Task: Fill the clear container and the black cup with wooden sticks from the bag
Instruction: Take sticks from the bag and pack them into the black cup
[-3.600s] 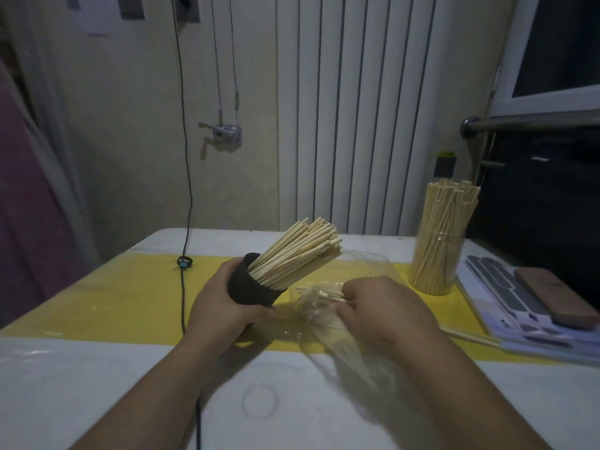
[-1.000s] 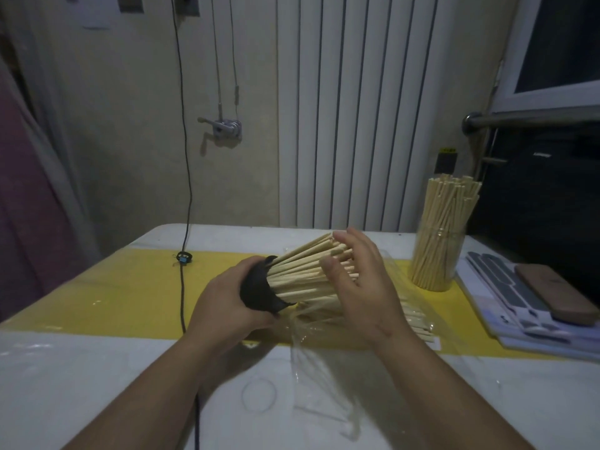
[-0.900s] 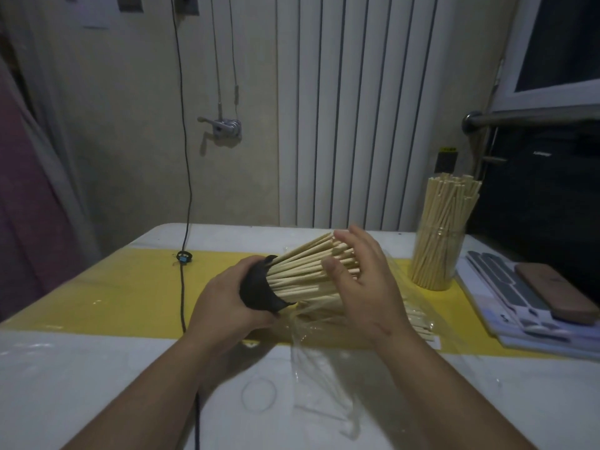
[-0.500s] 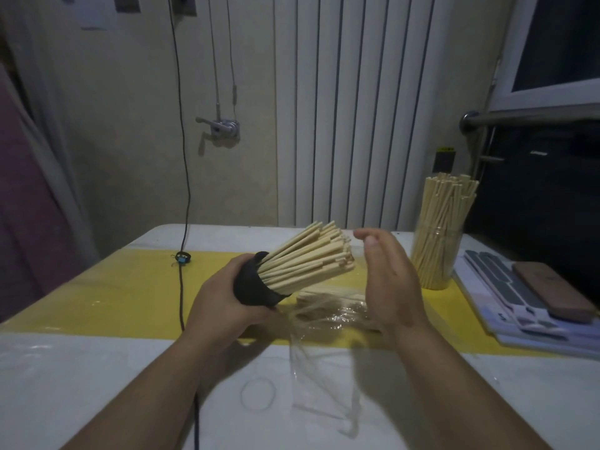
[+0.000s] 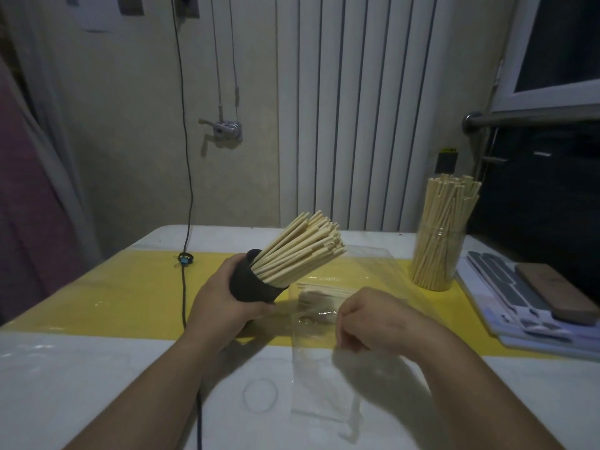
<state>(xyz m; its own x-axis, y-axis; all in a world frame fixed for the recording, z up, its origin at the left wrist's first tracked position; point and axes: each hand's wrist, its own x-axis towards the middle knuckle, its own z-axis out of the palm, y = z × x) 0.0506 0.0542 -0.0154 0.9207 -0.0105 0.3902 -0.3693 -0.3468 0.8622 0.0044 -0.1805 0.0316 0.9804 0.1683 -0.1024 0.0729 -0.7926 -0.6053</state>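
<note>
My left hand [image 5: 224,302] grips the black cup [image 5: 251,285], tilted to the right and packed with wooden sticks [image 5: 300,250]. A clear plastic bag [image 5: 316,352] lies flat on the table in front of me, with a few sticks [image 5: 324,292] left inside near its far end. My right hand [image 5: 376,321] is down on the bag with its fingers curled by those sticks. Whether it pinches anything is hidden. The clear container [image 5: 436,254] stands upright at the back right, full of sticks.
A black cable [image 5: 183,287] runs down the wall and across the yellow table runner [image 5: 113,287]. A rubber band [image 5: 261,396] lies on the white table near me. Flat grey sheets and a brown block [image 5: 558,295] sit at the right edge.
My right hand has dropped from beside the stick tips down onto the bag, and its fingers have curled. The cup stays tilted in my left hand.
</note>
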